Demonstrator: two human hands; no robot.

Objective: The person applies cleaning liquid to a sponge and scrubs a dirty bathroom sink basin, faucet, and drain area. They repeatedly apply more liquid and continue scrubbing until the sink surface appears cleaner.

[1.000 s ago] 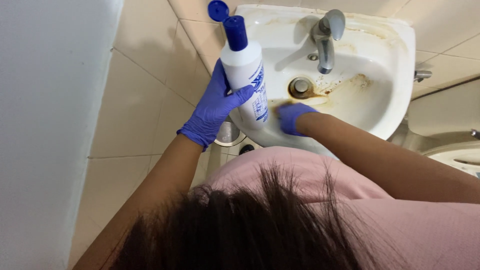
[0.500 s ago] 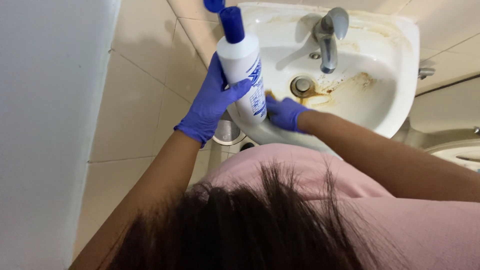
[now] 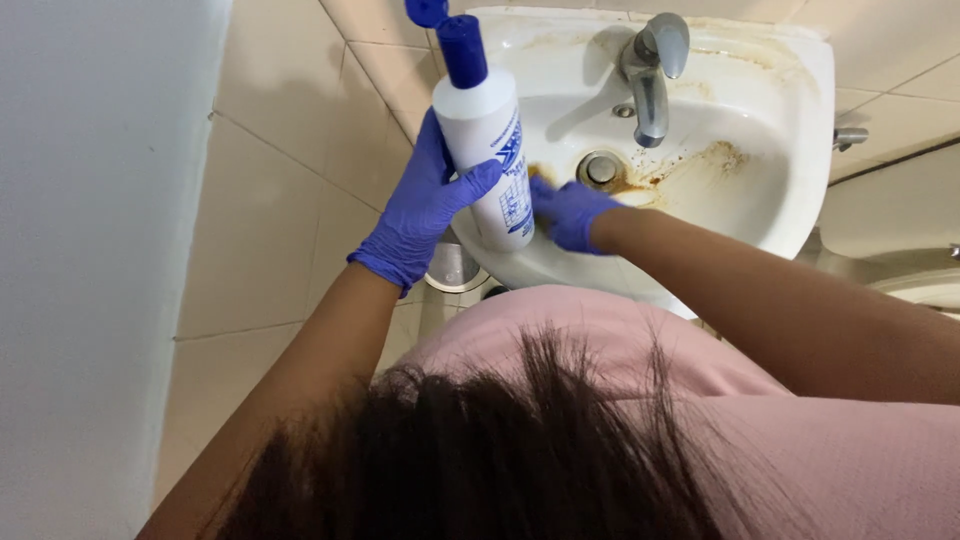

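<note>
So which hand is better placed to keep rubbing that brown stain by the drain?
Right hand: it's inside the sink on the stain. The left hand holds the bottle.

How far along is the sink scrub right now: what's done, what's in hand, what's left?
Done: the bottle has its blue cap flipped open, held upright in the left hand.
In hand: the right hand presses inside the sink at the brown stain beside the drain.
Left: rusty streaks still show by the drain, on the right side of the bowl and around the tap.

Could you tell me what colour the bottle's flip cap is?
Blue, on the flip cap, seen in the head view.
</note>
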